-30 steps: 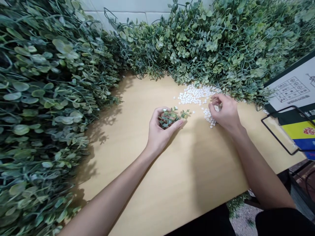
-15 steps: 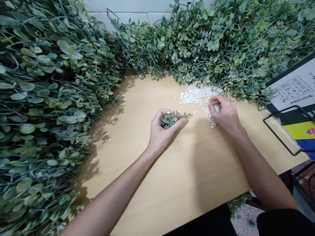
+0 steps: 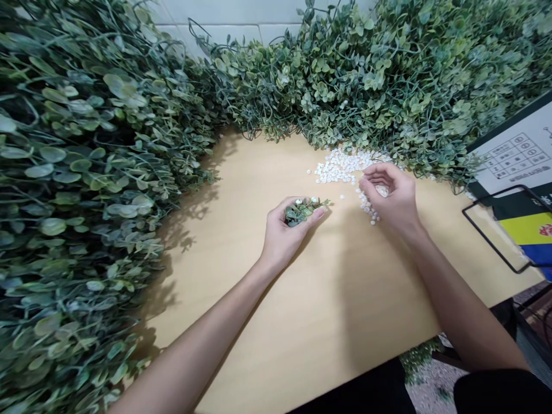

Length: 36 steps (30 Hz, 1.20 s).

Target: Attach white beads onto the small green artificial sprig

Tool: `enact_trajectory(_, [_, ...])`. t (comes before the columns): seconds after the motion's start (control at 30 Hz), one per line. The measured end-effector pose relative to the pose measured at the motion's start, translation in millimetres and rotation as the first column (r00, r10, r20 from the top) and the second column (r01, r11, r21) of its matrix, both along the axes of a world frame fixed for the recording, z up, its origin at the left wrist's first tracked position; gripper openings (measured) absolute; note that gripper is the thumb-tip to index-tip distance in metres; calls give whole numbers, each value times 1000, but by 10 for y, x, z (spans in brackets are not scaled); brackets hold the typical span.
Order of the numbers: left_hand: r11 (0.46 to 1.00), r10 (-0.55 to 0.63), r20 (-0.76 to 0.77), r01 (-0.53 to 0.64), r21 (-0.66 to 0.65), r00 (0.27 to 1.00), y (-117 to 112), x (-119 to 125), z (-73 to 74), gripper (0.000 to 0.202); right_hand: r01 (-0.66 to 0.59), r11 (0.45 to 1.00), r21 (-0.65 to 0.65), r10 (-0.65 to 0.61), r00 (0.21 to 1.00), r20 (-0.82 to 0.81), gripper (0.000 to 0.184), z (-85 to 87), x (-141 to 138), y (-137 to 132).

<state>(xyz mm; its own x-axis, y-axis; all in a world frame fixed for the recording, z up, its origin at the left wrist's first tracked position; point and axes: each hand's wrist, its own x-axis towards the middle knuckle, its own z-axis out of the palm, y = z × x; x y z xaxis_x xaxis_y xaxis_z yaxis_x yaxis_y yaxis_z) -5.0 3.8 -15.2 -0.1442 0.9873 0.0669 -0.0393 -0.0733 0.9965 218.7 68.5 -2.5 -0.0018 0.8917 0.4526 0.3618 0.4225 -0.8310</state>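
Note:
My left hand (image 3: 287,230) is closed around a sprig of artificial green leaves (image 3: 302,211), its thumb lying along the near side. Small white pieces, like tiny flower caps, show among the sprig's leaves. Over the edge of a small heap of white pieces (image 3: 367,208), my right hand (image 3: 392,192) is curled, thumb and fingertips brought close together. White pieces show in the hollow of its fingers. The exact contact at its fingertips is too small to make out. Just beyond lies a larger spread of the same white pieces (image 3: 338,165).
Thick artificial foliage (image 3: 95,190) borders the left side, and more foliage (image 3: 379,80) runs along the back. At right stand a printed box (image 3: 515,158) and a black wire frame (image 3: 489,241). The wooden table (image 3: 267,322) has its near edge at lower right.
The sprig has turned slightly in my left hand, showing more white among its leaves. My right hand's fingers have shifted a little left and the hollow shows more white pieces.

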Motion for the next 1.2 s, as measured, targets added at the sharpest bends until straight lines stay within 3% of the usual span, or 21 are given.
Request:
enact_trajectory(0.13, [1000,0,-11,0,25,1000,0,0,14,32,-271,941,-203,188,917,-351,31,61,-214,-148])
enact_trajectory(0.33, [1000,31,11,-31,-2,999,8,-16,-24,36,-442,842,-310,251,828,-501,39,3,-318,-222])
enact_trajectory(0.73, [998,-62,52,63,-17,997,-26,-10,30,31,-551,754,-358,242,739,-628,37,-93,-371,-226])
enact_trajectory(1.2, [996,-82,33,83,-37,996,-37,-6,40,34,-563,741,-366,269,748,-607,30,-94,-413,-283])
